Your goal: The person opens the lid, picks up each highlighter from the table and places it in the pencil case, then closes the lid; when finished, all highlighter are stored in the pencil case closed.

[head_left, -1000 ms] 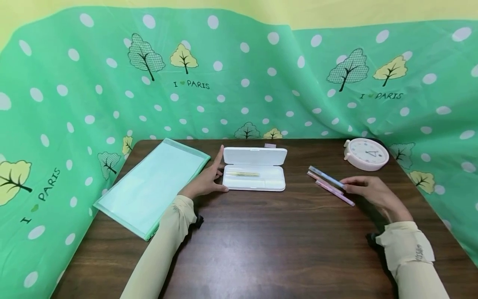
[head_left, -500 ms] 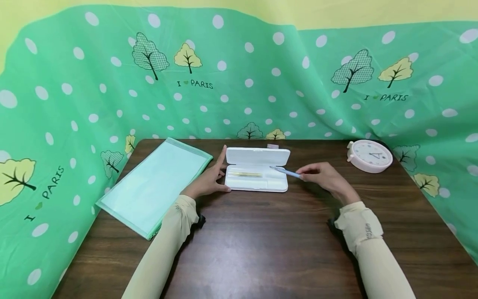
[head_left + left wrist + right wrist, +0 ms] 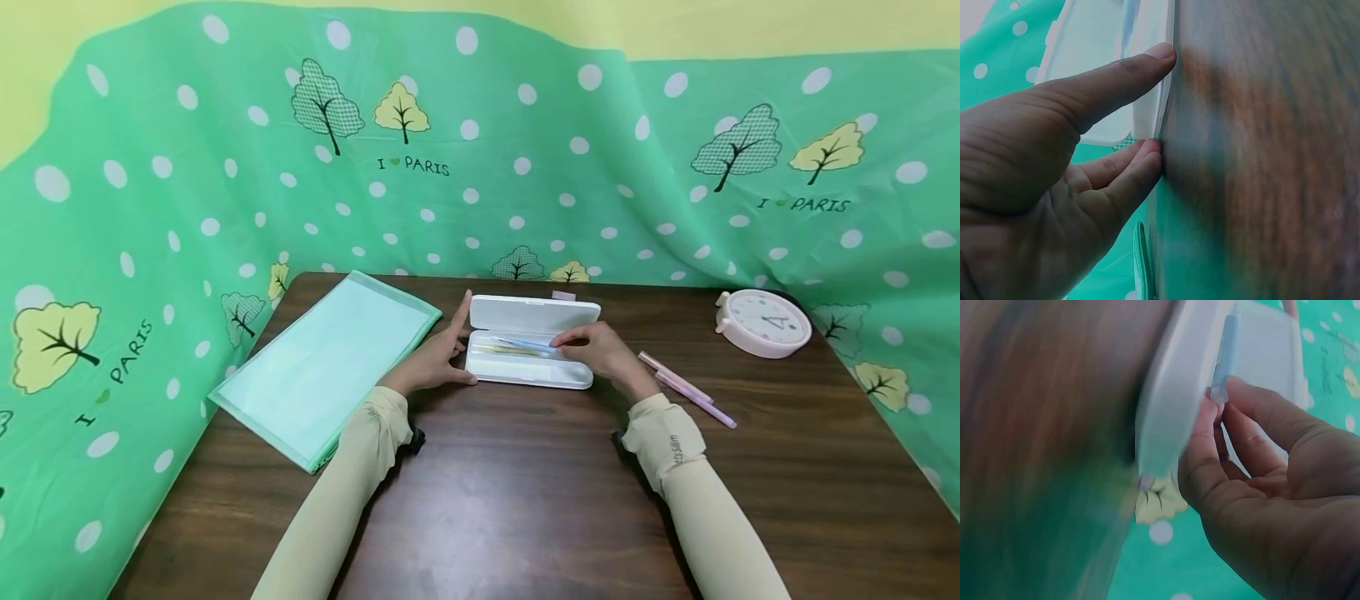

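A white pencil case (image 3: 528, 384) lies with its lid raised on the brown table, with gold-coloured pens (image 3: 510, 351) inside its long compartment. At the left end, my left hand (image 3: 435, 360) holds the case, thumb at the front edge and index finger up beside the lid. In the left wrist view the thumb and fingertips touch the case's edge. My right hand (image 3: 603, 354) pinches a light blue pen (image 3: 1227, 353) by one end, low over the case's long compartment. Whether the pen touches the case floor I cannot tell.
Two pink and purple pens (image 3: 693, 392) lie right of the case. A pale pink alarm clock (image 3: 763, 323) lies face up at the back right. A mint folder (image 3: 330, 367) lies left, and a small pinkish block (image 3: 563, 296) sits behind the lid.
My right hand has lifted the blue pen from beside the other pens and carried it left to the case. My left hand stays at the case's left end.
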Demonstrator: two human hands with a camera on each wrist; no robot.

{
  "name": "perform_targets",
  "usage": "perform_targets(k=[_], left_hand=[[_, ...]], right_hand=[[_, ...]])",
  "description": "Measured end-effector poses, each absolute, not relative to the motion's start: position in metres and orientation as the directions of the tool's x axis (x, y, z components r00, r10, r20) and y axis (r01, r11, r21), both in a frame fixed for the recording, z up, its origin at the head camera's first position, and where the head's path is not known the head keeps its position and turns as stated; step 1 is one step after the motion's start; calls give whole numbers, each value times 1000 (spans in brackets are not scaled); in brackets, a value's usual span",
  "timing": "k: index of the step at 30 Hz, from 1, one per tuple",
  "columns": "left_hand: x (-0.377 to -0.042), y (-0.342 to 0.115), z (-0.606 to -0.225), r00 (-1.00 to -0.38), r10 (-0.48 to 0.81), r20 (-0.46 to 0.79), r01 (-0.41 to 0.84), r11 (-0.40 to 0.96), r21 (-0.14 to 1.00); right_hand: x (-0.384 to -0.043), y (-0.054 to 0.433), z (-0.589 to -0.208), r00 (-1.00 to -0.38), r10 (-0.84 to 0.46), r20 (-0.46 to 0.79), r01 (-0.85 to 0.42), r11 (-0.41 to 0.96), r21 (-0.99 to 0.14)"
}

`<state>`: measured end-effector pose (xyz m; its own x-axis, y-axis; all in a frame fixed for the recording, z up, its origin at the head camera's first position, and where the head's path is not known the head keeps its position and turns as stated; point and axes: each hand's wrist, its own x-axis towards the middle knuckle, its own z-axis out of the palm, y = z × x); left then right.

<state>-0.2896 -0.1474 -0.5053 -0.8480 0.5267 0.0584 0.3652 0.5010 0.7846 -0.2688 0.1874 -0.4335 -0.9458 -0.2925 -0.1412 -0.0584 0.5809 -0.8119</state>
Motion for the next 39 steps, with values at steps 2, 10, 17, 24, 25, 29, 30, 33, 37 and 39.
perform_targets(k=[2, 10, 17, 24, 25, 29, 30, 33, 37, 39], left_hand=[[-298, -148, -518, -848, 526, 65, 374, 507, 777], [-288, -145, -501, -852, 522, 47, 366, 529, 766], [-294, -147, -515, -858, 511, 48, 359, 532, 767], [-298, -147, -520, -860, 509, 46, 344, 510, 789], [-299, -147, -521, -860, 509, 47, 347, 513, 785], [-300, -146, -521, -855, 517, 52, 359, 515, 778], [-300, -146, -520, -852, 521, 51, 359, 511, 781], [-292, -144, -509, -847, 530, 51, 367, 513, 776], [-282, -143, -492, -848, 529, 47, 376, 536, 756], [-277, -145, -483, -844, 534, 45, 381, 539, 751]], right_hand=[[-270, 181, -436, -949, -284, -138, -58, 586, -808], [-273, 164, -436, -960, -256, -112, -80, 635, -768], [-277, 155, -437, -957, -280, -80, -139, 682, -718], [-278, 149, -438, -955, -296, -28, -204, 722, -662], [-279, 149, -438, -954, -299, -25, -210, 723, -658], [-279, 150, -438, -949, -316, -20, -229, 727, -648], [-278, 151, -438, -947, -320, -15, -235, 725, -647], [-276, 154, -437, -944, -329, 0, -250, 716, -652], [-270, 165, -435, -943, -333, -8, -241, 700, -673], [-266, 175, -432, -945, -325, -25, -221, 695, -684]])
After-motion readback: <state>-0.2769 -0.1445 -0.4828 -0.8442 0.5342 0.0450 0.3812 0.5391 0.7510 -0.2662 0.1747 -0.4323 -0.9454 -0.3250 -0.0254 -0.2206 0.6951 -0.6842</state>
